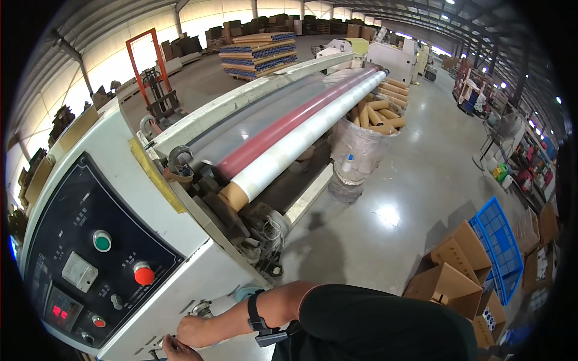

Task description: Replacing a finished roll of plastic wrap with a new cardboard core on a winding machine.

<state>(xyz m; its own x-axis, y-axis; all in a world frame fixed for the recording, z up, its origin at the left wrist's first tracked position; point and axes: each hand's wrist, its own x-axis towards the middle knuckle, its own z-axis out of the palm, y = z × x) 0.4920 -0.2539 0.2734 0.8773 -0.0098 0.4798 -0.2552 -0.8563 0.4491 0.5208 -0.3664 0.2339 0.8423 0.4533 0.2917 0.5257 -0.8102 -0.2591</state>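
Lower left: right hand (194, 332), left hand (182, 352) at side panel (165, 304) | each grip: can't say, fingertips obscured | work lightly, watching white roll (313, 133)

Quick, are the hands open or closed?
Left hand: can't tell, it's partly cut off.
Right hand: can't tell, its fingers are mostly hidden.

Dark short sleeve (385, 319) — black forearm strap (254, 310) with a dark, boxy fitting (272, 339).
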